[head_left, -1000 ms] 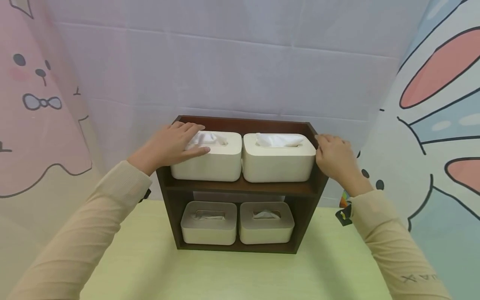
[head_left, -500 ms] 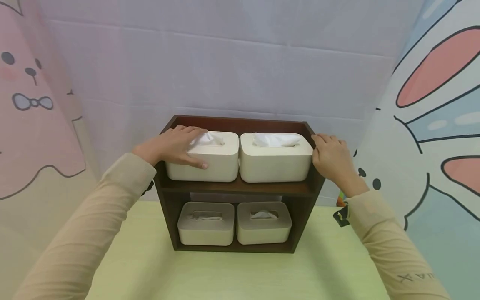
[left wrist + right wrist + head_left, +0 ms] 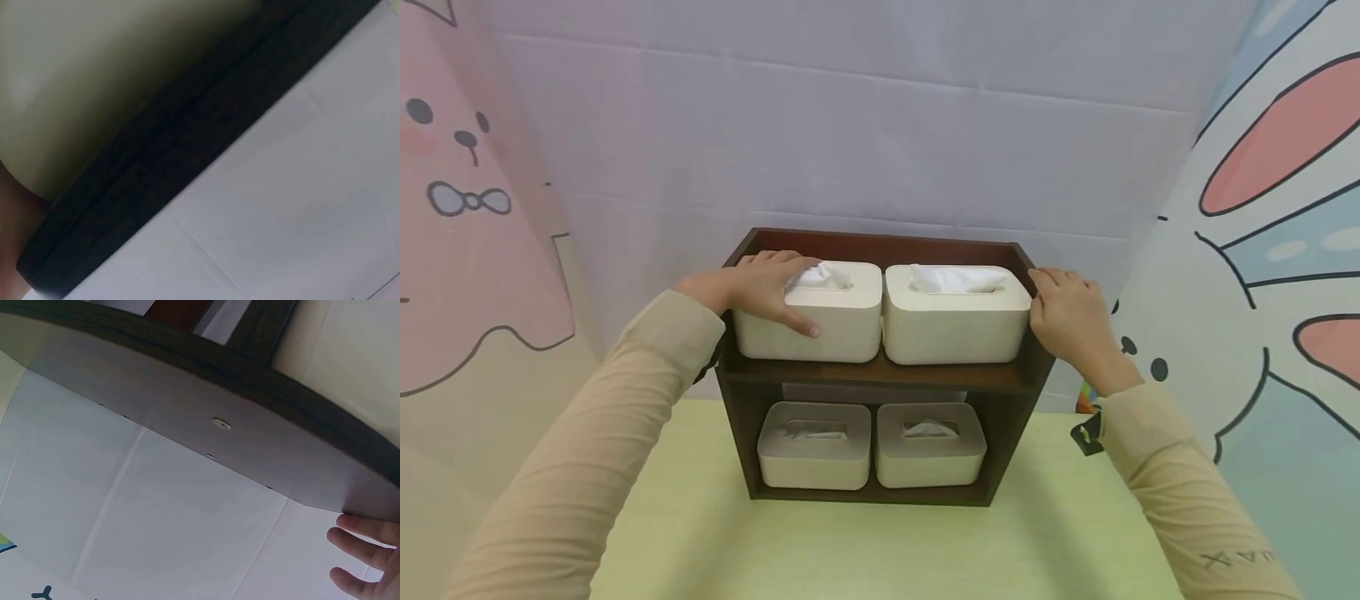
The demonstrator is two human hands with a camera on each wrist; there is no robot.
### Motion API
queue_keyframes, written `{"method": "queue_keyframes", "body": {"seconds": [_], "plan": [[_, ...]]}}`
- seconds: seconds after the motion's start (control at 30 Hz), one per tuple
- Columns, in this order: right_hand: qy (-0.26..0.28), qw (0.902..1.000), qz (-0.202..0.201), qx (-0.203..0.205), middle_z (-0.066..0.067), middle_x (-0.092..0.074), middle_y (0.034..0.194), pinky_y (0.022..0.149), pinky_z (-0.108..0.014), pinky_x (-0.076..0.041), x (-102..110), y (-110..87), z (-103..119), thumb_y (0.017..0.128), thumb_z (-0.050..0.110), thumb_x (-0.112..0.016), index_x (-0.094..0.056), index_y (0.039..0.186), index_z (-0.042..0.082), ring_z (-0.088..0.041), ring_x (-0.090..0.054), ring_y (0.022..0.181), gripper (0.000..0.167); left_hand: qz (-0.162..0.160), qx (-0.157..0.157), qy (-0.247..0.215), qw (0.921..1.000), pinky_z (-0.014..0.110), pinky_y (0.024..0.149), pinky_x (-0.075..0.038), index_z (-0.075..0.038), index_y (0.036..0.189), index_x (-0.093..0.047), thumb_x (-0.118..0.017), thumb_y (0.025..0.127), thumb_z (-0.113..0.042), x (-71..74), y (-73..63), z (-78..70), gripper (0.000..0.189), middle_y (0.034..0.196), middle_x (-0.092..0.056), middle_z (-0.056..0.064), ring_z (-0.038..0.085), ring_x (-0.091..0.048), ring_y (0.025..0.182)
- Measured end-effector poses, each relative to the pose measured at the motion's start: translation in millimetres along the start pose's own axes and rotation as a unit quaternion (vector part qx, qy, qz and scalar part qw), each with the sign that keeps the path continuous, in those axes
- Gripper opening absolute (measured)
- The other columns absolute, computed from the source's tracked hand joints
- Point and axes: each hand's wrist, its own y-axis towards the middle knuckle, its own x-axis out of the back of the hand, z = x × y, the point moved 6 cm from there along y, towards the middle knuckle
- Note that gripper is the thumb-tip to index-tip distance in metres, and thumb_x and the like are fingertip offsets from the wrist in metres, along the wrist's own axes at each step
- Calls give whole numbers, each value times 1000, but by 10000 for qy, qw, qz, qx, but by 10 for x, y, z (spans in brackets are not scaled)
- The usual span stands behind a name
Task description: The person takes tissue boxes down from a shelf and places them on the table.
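A dark brown two-tier shelf [image 3: 880, 383] holds two tissue boxes on each level. My left hand [image 3: 763, 287] lies over the left end of the upper left tissue box [image 3: 842, 321]. Its fingers stretch across the top beside the white tissue, and the thumb points down along the front face. The upper right tissue box [image 3: 958, 329] stands beside it, with white tissue showing at its slot. My right hand [image 3: 1067, 312] is at the shelf's upper right side. In the right wrist view, extended fingers [image 3: 362, 547] reach the outer face of the side panel [image 3: 156, 406].
On the lower level stand the lower left tissue box [image 3: 814, 462] and the lower right tissue box [image 3: 931, 460]. The shelf rests on a pale yellow-green tabletop [image 3: 850, 550]. White cloth [image 3: 880, 125] hangs behind, with cartoon-printed cloth [image 3: 1292, 333] at the sides.
My left hand has shifted slightly right on the upper left box, and its thumb has dropped from the top edge onto the front face. The right hand stays at the side panel.
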Motion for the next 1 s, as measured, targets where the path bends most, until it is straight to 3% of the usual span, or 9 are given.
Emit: {"method": "queue_keyframes", "body": {"seconds": [0.23, 0.57, 1.0], "plan": [[22, 10000, -16, -57, -25, -54, 121, 81, -60, -39, 14, -26, -30, 88, 10, -36, -53, 121, -5, -44, -50, 110, 40, -203, -84, 10, 9998, 56, 97, -26, -15, 143, -26, -70, 64, -62, 1, 37, -24, 102, 143, -32, 14, 37, -30, 125], [83, 9998, -146, -89, -24, -55, 121, 80, -59, -40, 31, -9, -35, 89, 10, -36, -53, 121, -4, -43, -51, 109, 40, -403, 25, 75, 9992, 58, 97, -29, -18, 143, -30, -68, 58, -70, 13, 36, 9, 106, 144, -33, 12, 36, -32, 123], [132, 9998, -170, -38, -24, -55, 121, 80, -59, -40, -7, 11, -6, 88, 8, -37, -53, 121, -5, -43, -51, 108, 39, -526, 27, 125, 9985, 51, 90, -36, -17, 141, -33, -68, 56, -72, 40, -23, -1, 107, 139, -39, 10, 32, -37, 113]]}}
